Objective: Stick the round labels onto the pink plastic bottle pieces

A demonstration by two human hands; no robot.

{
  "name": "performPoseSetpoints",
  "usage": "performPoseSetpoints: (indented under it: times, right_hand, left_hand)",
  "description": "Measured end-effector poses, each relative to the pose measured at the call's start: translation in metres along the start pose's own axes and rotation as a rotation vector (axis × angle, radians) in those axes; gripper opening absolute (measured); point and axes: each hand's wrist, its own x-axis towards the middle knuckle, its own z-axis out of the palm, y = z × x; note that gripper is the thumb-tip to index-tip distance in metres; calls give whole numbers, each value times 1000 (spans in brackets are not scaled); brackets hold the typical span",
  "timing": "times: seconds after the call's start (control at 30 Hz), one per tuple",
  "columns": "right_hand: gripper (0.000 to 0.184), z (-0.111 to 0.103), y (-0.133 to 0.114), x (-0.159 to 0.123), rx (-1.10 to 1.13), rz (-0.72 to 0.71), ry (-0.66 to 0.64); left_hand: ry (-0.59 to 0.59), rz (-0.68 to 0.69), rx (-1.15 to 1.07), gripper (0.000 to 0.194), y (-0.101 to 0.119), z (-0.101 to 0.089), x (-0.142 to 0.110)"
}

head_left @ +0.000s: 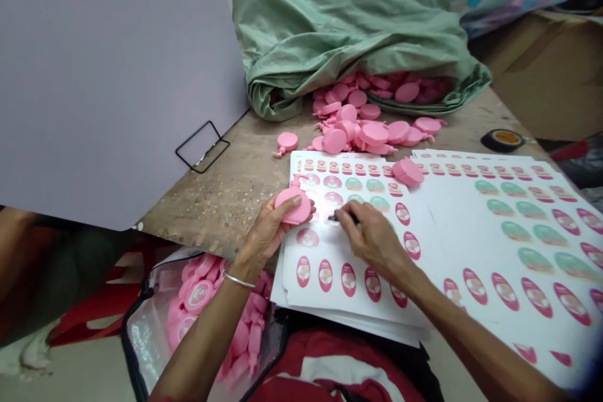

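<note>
My left hand [266, 229] is closed round a pink round plastic piece [294, 206], held just above the left edge of a sticker sheet [330, 245]. My right hand [372, 240] rests on that sheet with fingers pinched on a small dark tool [340, 218]; its tip touches the sheet near the round stickers. The sheet carries pink oval, pink round and green stickers. A thin bracelet circles my left wrist.
A heap of pink pieces [372, 119] spills from a green sack [348, 25] at the back. More sticker sheets [509, 220] lie to the right. A clear bag [151, 339] of stickered pink pieces sits below the table edge. A grey board [103, 69] stands left; a tape roll [503, 139] far right.
</note>
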Motion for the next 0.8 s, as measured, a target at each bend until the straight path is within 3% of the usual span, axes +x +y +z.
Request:
performPoseSetpoints:
  times: [0.13, 0.27, 0.53, 0.8]
  right_hand:
    - [20, 27, 11, -27, -206, -59, 57]
    - [15, 39, 12, -29, -280, -141, 136]
    - [17, 41, 8, -28, -414, -258, 144]
    - [15, 38, 10, -26, -349, -229, 91]
  left_hand:
    - [-37, -4, -15, 39, -12, 5, 17]
    - [-70, -3, -12, 39, -19, 11, 28]
    - [-25, 9, 6, 38, -28, 7, 35]
    - [-25, 33, -8, 40, -29, 8, 36]
